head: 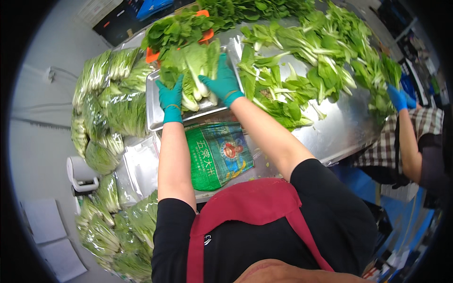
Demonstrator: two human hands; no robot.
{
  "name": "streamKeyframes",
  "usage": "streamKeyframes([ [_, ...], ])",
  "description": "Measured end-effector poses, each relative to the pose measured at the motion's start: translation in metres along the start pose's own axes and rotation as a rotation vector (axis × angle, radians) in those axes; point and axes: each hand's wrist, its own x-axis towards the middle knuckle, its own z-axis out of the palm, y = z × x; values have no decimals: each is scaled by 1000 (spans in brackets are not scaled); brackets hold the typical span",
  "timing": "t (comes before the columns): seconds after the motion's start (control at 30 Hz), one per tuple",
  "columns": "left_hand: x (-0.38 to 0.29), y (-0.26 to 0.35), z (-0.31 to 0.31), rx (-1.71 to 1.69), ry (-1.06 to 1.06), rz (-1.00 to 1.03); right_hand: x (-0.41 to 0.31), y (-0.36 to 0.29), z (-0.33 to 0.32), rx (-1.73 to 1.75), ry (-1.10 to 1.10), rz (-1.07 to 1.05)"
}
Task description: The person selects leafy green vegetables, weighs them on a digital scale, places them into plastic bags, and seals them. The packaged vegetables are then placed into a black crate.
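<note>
Both hands wear green gloves, each with a rubber band at the wrist. My left hand (171, 99) rests at the left side of a bunch of leafy greens with white stalks (198, 78), fingers spread against the leaves. On the bunch's right side lies my right hand (223, 83), its thumb by the stalks and its fingers along the leaves. Under the greens is a metal tray (153, 106). Whether either hand grips the bunch cannot be told. Just behind stands an orange container (152, 56) heaped with darker greens (173, 32). A green woven rice sack (219, 152) lies between my forearms.
Bagged greens (127, 109) fill the left side, beside clear plastic bags (141, 166) and a grey-white jug (83, 171). Loose greens (318, 60) cover much of the metal table (339, 123). At right, a co-worker's blue-gloved hands (400, 97) touch greens.
</note>
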Motion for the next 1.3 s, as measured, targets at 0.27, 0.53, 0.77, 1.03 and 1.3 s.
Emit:
streamKeyframes([
  [0.27,-137,-23,-72,-389,321,289,-120,28,-125,264,71,-107],
  [0.53,-305,-10,-43,108,-977,233,-258,63,-153,121,-494,440],
  [0.77,-284,-5,-46,-497,-817,22,-263,67,-141,-90,-492,339],
  [1.03,-151,-3,-84,96,2,378,-264,48,-140,-358,-456,100],
  [1.3,-52,-4,-22,437,-27,297,-260,48,-143,-423,-499,50],
])
